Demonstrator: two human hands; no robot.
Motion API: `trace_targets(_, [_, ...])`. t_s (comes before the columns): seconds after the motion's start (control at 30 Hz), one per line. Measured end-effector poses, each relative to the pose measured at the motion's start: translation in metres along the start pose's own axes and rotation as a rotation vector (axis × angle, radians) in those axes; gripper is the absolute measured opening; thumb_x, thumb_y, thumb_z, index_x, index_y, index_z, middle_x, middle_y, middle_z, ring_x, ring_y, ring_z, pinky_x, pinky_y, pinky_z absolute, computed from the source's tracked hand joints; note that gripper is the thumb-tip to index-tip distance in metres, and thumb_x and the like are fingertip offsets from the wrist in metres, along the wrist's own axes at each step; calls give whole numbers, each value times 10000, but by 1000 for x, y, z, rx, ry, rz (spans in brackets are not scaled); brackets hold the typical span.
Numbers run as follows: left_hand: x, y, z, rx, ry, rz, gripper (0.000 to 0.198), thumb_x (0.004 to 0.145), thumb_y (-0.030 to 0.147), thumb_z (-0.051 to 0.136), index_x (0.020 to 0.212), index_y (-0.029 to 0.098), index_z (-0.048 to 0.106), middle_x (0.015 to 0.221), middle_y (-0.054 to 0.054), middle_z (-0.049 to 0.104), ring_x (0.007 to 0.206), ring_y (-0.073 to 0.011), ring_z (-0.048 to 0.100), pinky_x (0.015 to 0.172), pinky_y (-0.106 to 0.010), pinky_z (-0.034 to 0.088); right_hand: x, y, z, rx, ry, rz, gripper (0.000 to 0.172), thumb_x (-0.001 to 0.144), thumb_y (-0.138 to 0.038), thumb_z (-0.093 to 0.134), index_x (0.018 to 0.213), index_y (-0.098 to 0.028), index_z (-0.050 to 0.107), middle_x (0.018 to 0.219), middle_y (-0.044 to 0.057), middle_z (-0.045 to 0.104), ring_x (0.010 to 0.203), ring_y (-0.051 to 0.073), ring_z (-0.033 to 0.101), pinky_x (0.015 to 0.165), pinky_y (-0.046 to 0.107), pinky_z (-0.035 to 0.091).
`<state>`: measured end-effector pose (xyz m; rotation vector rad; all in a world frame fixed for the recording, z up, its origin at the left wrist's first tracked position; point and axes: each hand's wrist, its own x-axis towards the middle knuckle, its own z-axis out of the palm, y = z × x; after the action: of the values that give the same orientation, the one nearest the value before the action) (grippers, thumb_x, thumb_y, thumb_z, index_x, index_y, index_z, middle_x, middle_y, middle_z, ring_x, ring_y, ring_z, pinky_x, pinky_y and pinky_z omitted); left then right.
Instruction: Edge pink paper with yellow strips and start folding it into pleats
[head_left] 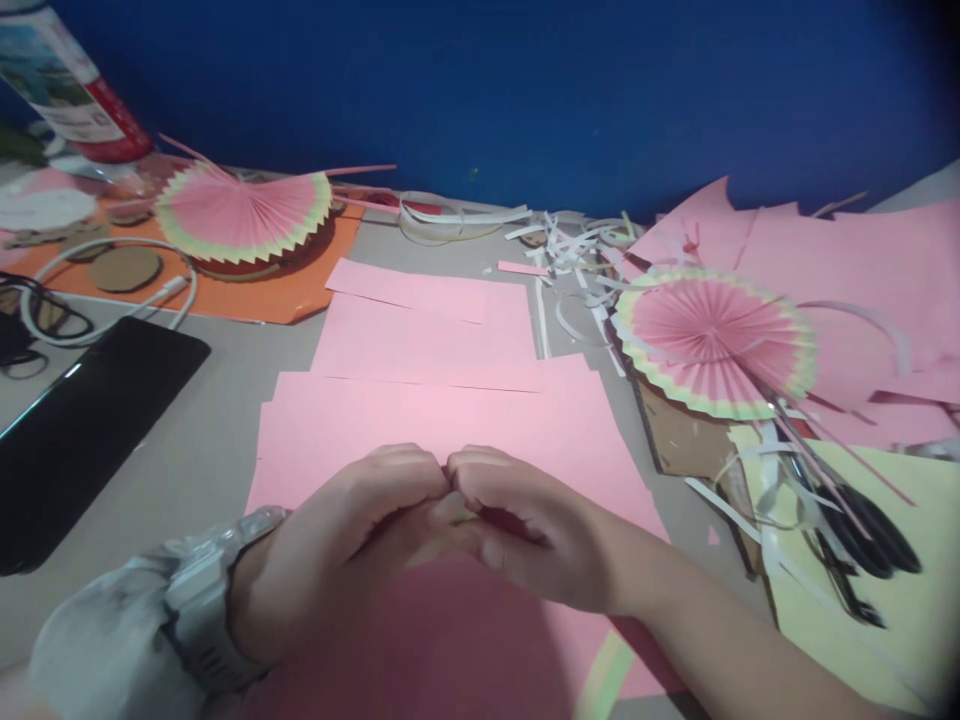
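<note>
My left hand (pixel 352 540) and my right hand (pixel 525 530) meet knuckle to knuckle at the near middle, both curled with fingertips pressing down on a large pink paper sheet (pixel 442 410) that lies flat on the table. The fingers pinch at the sheet's surface; the exact fold under them is hidden. A grey watch (pixel 206 595) sits on my left wrist. More pink sheets (pixel 427 320) lie stacked just beyond.
A pleated pink fan rosette (pixel 712 340) rests on cardboard at right, with black scissors (pixel 855 550) on yellow paper. Another half fan (pixel 240 215) lies on orange paper at back left. A black phone (pixel 82 420), white cable (pixel 97 290) and paper strips (pixel 570 250) surround.
</note>
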<state>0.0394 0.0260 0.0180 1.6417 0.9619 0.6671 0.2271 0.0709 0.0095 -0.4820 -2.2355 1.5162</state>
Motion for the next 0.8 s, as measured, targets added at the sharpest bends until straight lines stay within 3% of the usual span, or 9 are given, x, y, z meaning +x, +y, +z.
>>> trace_targets(0.13, [-1, -2, 1, -25, 1, -5, 271, 951, 275, 335, 713, 198, 439, 721, 12, 429, 664, -116, 397, 625, -242, 395, 0, -1, 0, 4, -12, 47, 166, 811, -43, 451, 747, -193, 417, 714, -24, 380, 667, 100, 390, 607, 222, 369])
trace_targets(0.33, [-3, 1, 1, -56, 37, -10, 263, 946, 247, 327, 696, 210, 402, 705, 22, 418, 639, -111, 399, 616, -235, 393, -2, 0, 2, 81, -13, 144, 259, 895, -127, 412, 685, -208, 285, 748, -19, 377, 700, 100, 376, 637, 232, 358])
trace_targets(0.53, [-5, 3, -1, 44, -12, -71, 200, 894, 298, 431, 719, 213, 384, 707, 36, 398, 647, -112, 397, 589, -227, 376, -3, -3, 1, 179, -2, 214, 242, 947, -231, 365, 709, -199, 333, 747, -25, 377, 692, 98, 359, 651, 238, 330])
trace_targets(0.67, [-5, 1, 1, 158, -65, -195, 262, 878, 315, 433, 664, 217, 319, 654, 55, 337, 569, -102, 325, 505, -229, 318, -5, -3, 1, 262, 72, 294, 308, 973, -356, 266, 719, -200, 343, 727, -28, 358, 666, 101, 350, 628, 244, 323])
trace_targets(0.8, [-3, 2, 1, 213, -62, -268, 258, 879, 347, 420, 673, 216, 337, 628, 64, 310, 540, -98, 298, 475, -228, 290, -5, 0, 3, 269, 105, 310, 326, 922, -436, 402, 701, -197, 384, 675, -42, 359, 619, 96, 343, 563, 238, 288])
